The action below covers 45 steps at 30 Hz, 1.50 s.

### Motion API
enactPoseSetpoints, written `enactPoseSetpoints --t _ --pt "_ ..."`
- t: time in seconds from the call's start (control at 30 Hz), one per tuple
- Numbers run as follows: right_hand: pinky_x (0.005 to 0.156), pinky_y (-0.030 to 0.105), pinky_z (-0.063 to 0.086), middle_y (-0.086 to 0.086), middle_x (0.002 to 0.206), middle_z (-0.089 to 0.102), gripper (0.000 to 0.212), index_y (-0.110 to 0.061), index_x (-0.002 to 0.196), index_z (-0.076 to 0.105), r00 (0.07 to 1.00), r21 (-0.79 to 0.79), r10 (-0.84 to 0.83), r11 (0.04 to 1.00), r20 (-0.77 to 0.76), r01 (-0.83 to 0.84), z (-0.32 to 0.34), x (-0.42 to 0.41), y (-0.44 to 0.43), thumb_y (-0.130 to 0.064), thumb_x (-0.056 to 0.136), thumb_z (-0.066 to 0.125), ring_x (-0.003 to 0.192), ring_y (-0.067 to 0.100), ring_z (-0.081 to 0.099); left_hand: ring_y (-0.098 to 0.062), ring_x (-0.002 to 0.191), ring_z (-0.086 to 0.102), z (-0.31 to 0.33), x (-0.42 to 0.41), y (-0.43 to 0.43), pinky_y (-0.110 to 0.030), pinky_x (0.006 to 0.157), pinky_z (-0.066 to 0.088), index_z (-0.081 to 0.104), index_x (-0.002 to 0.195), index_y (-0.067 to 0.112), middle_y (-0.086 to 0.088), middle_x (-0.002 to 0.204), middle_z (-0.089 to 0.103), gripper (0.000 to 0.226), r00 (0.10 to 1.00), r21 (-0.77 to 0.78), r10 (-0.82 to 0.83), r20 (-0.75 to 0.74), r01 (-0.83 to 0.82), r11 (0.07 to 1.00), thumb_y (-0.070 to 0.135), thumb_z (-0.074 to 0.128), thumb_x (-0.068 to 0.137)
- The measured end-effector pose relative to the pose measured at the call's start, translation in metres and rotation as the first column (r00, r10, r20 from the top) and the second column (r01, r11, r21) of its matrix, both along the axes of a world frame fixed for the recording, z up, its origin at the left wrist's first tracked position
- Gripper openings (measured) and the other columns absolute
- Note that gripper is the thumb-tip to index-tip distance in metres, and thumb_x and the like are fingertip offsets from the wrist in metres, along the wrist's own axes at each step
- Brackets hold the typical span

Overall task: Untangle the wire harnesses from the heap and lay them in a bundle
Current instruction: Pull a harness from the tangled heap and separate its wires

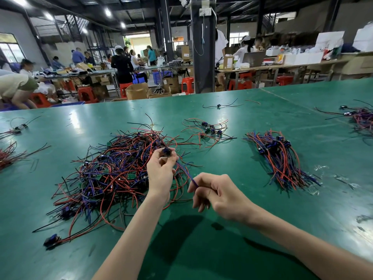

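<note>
A tangled heap [113, 174] of red, blue and black wire harnesses lies on the green table [222, 249], left of centre. My left hand [161, 170] is raised over the heap's right side and pinches the dark connector of one wire harness [182, 168]. That harness's blue and red wires run down and right into my right hand [220, 197], which is closed around their free ends. To the right, a straightened bundle [282, 158] of harnesses lies with its connectors at the far end.
A small loose group of harnesses [207, 128] lies behind the heap. More wire piles sit at the far right [361, 120] and at the left edge [8, 156]. A single harness [219, 106] lies farther back. Other people work at benches beyond the table.
</note>
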State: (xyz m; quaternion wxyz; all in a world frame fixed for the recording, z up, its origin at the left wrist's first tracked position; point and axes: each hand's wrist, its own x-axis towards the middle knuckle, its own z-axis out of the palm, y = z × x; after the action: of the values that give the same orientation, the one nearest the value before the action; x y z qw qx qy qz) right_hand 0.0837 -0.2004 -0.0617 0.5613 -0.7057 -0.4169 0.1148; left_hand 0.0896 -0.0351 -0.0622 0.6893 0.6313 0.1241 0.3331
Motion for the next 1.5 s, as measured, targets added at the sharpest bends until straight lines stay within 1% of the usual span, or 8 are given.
enactPoseSetpoints --t 0.37,0.53,0.7,0.87,0.97,1.1,1.37,1.5 --pt "0.053 0.017 0.044 0.014 0.061 0.062 0.028 -0.002 0.085 0.058 0.985 0.14 -0.088 0.988 0.146 0.068 0.0 -0.004 -0.002 0.019 0.087 0.04 0.047 0.014 0.054 -0.014 0.068 0.055 -0.007 -0.001 -0.022 -0.025 0.064 0.042 0.061 0.083 0.023 -0.005 0.067 0.061 0.018 0.998 0.155 -0.054 -0.027 0.057 0.986 0.006 0.06 0.091" --pt "0.05 0.02 0.047 0.014 0.056 0.058 0.043 -0.008 0.083 0.06 0.984 0.143 -0.105 0.986 0.142 0.084 0.0 -0.004 -0.002 0.026 0.082 0.033 0.044 0.007 0.05 0.001 0.059 0.054 0.0 -0.001 -0.011 -0.023 0.061 0.041 0.062 0.084 0.02 0.002 0.068 0.062 0.017 1.0 0.079 -0.026 0.002 0.026 0.997 0.004 0.06 0.09" --pt "0.051 0.02 0.047 0.01 0.056 0.059 0.052 -0.017 0.082 0.06 0.985 0.176 -0.106 0.981 0.133 0.082 -0.001 -0.007 -0.002 0.027 0.079 0.033 0.046 0.008 0.051 -0.001 0.061 0.056 0.001 -0.002 -0.015 -0.023 0.061 0.042 0.063 0.084 0.02 0.009 0.062 0.062 0.018 0.999 0.081 -0.052 -0.008 0.052 0.995 0.003 0.06 0.09" --pt "0.045 0.021 0.043 0.003 0.055 0.063 0.037 -0.013 0.082 0.06 0.99 -0.036 -0.027 0.999 -0.138 0.023 -0.003 0.0 0.0 0.013 0.093 0.036 0.045 0.012 0.058 -0.008 0.055 0.042 0.004 -0.003 -0.004 -0.024 0.056 0.037 0.06 0.083 0.02 -0.001 0.072 0.059 0.015 0.997 -0.018 0.045 -0.058 -0.046 0.999 0.007 0.058 0.092" --pt "0.038 0.018 0.039 0.003 0.052 0.062 0.029 -0.007 0.084 0.058 0.926 -0.172 -0.052 0.985 -0.373 -0.014 -0.006 0.009 0.002 0.004 0.098 0.036 0.041 0.01 0.057 -0.002 0.046 0.041 0.008 -0.005 0.003 -0.022 0.053 0.039 0.061 0.086 0.016 -0.001 0.076 0.059 0.011 0.996 -0.156 0.038 -0.075 -0.05 0.987 0.007 0.057 0.093" --pt "0.034 0.016 0.038 0.007 0.051 0.062 0.018 0.0 0.09 0.056 0.826 -0.193 -0.125 0.981 -0.55 0.02 -0.006 0.018 -0.001 0.0 0.098 0.04 0.039 0.01 0.057 -0.001 0.04 0.036 0.015 -0.007 -0.002 -0.017 0.048 0.041 0.06 0.086 0.01 -0.002 0.071 0.06 0.007 0.997 -0.285 -0.068 -0.043 0.053 0.957 0.006 0.059 0.092" --pt "0.035 0.016 0.039 0.009 0.052 0.063 0.014 0.0 0.096 0.053 0.733 -0.205 -0.158 0.978 -0.662 0.026 0.0 0.026 -0.003 0.0 0.098 0.039 0.039 0.01 0.057 -0.003 0.037 0.038 0.023 -0.01 -0.01 -0.011 0.036 0.033 0.06 0.086 0.005 -0.002 0.057 0.06 0.011 0.922 -0.593 -0.365 0.131 0.367 0.717 0.002 0.051 0.091" --pt "0.037 0.015 0.039 0.006 0.053 0.063 0.02 -0.001 0.09 0.057 0.812 -0.246 -0.091 0.967 -0.577 -0.066 0.0 0.02 -0.004 -0.002 0.099 0.039 0.042 0.009 0.058 -0.002 0.037 0.036 0.02 -0.006 -0.002 -0.012 0.036 0.033 0.059 0.083 0.008 -0.001 0.058 0.06 0.014 0.957 -0.586 -0.283 0.068 0.268 0.765 0.002 0.051 0.092"
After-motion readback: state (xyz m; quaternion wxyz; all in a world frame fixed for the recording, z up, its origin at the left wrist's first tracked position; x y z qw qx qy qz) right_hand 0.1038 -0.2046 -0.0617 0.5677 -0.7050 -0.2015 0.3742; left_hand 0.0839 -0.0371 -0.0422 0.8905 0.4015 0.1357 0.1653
